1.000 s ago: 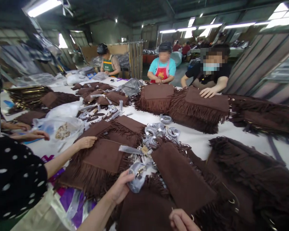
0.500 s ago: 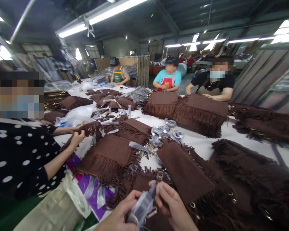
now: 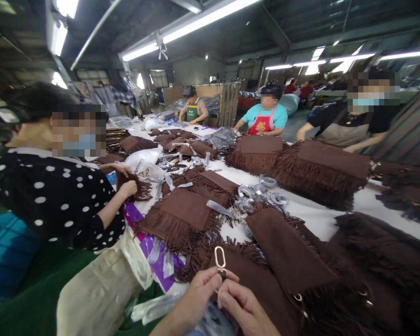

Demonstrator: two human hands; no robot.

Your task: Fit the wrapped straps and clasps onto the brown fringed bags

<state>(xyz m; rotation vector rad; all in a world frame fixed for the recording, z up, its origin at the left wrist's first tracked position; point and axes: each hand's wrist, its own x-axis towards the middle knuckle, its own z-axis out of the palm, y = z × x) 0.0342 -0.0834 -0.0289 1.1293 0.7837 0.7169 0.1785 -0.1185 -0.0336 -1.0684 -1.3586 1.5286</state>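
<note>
Near the bottom centre, my left hand [image 3: 203, 290] pinches the dark brown end of a strap [image 3: 222, 275]. A gold oval clasp [image 3: 220, 257] stands up from that end, above my fingertips. Close beside it, my right hand [image 3: 241, 303] is closed in a pinch on the strap just below the clasp; its fingertips hide most of what they grip. Clear plastic wrapping [image 3: 215, 319] shows beneath both hands. Under and beyond them lies a brown fringed bag [image 3: 255, 275], with another brown bag [image 3: 287, 247] to its right.
Fringed bags [image 3: 182, 210] lie across the white table [image 3: 297, 205]. Plastic-wrapped straps in coils [image 3: 255, 193] sit mid-table. At left, a co-worker in a dotted top [image 3: 56, 186] handles a brown fringed piece [image 3: 140, 186]. Several other people stand on the far side. Dark bags [image 3: 381, 252] fill the right.
The view has turned left. The plastic wrapping, bunched in my left hand before, now lies lower, and the gold clasp stands upright above my fingers. My hands have come closer together.
</note>
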